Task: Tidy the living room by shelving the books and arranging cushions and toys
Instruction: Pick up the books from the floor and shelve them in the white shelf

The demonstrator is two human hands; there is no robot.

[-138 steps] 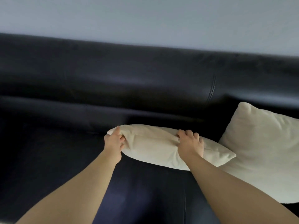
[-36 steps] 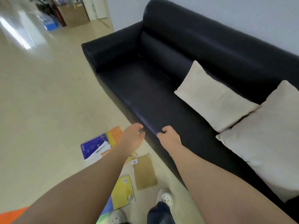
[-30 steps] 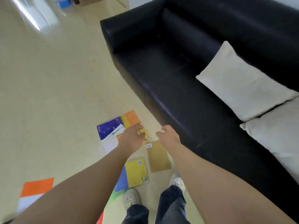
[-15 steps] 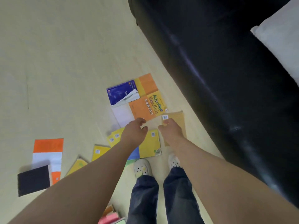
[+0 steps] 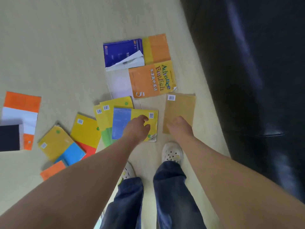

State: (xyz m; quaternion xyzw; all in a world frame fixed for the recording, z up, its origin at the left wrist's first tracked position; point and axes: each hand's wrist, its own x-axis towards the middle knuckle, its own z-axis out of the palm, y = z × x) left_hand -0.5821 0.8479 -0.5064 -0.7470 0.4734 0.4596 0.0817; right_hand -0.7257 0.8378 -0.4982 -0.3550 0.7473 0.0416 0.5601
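Several books lie scattered on the pale floor. My left hand [image 5: 137,128] hangs over a yellow and blue book [image 5: 125,123], fingers loosely curled and holding nothing. Over a plain brown book [image 5: 180,104] hangs my right hand [image 5: 179,127], also loosely curled and empty. Beyond them lie an orange English textbook [image 5: 148,80], a dark blue book [image 5: 120,52] and an orange and yellow book [image 5: 156,47]. More yellow books [image 5: 85,128] lie to the left. Whether either hand touches a book, I cannot tell.
The black leather sofa [image 5: 255,80] fills the right side. My feet in white clogs [image 5: 172,152] stand just below the books. An orange and white book [image 5: 21,109] and a black book [image 5: 9,138] lie at the far left.
My view has swung from the sofa and its cushions down to the floor. Both hands have dropped towards the books, which now look closer.
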